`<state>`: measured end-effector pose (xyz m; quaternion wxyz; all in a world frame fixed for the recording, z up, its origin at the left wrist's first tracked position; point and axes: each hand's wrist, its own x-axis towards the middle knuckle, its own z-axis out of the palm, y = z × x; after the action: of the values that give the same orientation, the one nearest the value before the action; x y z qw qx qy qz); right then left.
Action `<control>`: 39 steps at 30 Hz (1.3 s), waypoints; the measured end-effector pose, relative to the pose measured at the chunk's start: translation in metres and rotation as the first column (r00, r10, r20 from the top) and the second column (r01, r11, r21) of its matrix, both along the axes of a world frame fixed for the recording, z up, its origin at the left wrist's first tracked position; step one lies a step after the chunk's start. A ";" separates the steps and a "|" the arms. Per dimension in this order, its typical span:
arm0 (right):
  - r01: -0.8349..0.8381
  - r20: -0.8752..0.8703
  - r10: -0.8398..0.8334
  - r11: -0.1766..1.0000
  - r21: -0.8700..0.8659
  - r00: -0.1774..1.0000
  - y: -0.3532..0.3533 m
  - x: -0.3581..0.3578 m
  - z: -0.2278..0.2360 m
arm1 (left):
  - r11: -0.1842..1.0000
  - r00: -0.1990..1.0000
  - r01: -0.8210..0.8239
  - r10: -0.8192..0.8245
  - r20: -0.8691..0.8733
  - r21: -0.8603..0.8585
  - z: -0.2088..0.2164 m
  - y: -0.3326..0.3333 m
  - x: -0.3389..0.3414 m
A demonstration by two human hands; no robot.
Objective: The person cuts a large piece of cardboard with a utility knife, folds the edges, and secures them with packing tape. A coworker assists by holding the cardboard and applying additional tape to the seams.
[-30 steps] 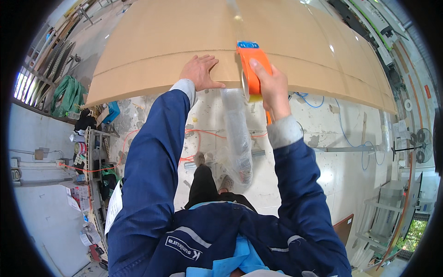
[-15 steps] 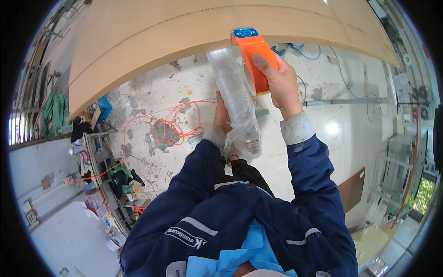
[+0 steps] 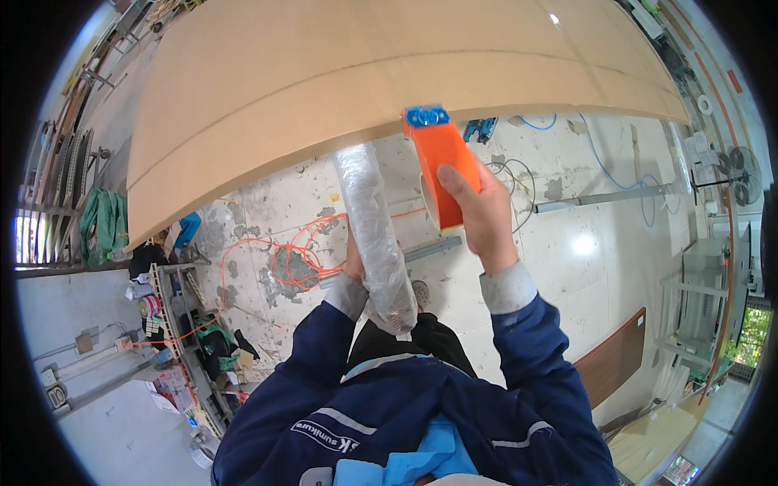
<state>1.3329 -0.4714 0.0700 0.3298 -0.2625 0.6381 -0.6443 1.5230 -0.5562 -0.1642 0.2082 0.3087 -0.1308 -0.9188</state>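
A long roll of clear plastic wrap (image 3: 371, 215) slants from beneath the near edge of a big tan board (image 3: 405, 49) back toward my legs. My left hand (image 3: 352, 261) grips the roll on its left side; most of its fingers are hidden behind the plastic. To the right, my right hand (image 3: 489, 215) is closed around an orange tape dispenser (image 3: 442, 174), thumb lying across its side. The dispenser's blue head (image 3: 426, 116) overlaps the board's near edge, though whether it touches the board I cannot tell.
An orange hose (image 3: 296, 259) lies coiled on the stained floor at left, near a cluttered rack (image 3: 180, 300). Metal bars (image 3: 600, 198), a blue hose (image 3: 604, 142) and a standing fan (image 3: 741, 174) are at right. A brown panel (image 3: 612, 356) rests lower right.
The plastic roll has shifted left and nearer my body with my left hand. The tape dispenser and the board edge both appear lower in the view, with a wider gap between dispenser and roll.
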 end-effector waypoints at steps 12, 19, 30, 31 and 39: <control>-0.078 0.248 0.074 0.997 0.007 0.966 0.080 0.031 -0.015 | -0.096 0.655 0.581 0.645 0.394 -0.808 0.209 -0.143 0.001; -0.202 0.189 0.212 0.977 -0.071 0.959 0.082 0.017 0.013 | -0.215 0.390 0.909 0.739 0.549 -0.356 0.200 -0.207 -0.077; -0.131 0.196 0.125 0.991 0.016 0.973 0.077 0.053 -0.033 | -0.243 0.418 0.895 0.746 0.518 -0.374 0.191 -0.210 -0.075; -0.127 0.170 0.119 0.991 0.034 0.978 0.077 0.054 -0.039 | -0.255 0.436 0.886 0.741 0.510 -0.387 0.191 -0.209 -0.074; -0.197 0.229 0.194 0.980 -0.011 0.954 0.068 0.025 -0.124 | -0.266 0.414 0.903 0.748 0.518 -0.338 0.191 -0.206 -0.072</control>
<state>1.3578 -0.4033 -0.0537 0.4647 -0.2464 0.5708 -0.6305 1.4515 -0.7622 0.0271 0.1187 0.3959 -0.9098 -0.0384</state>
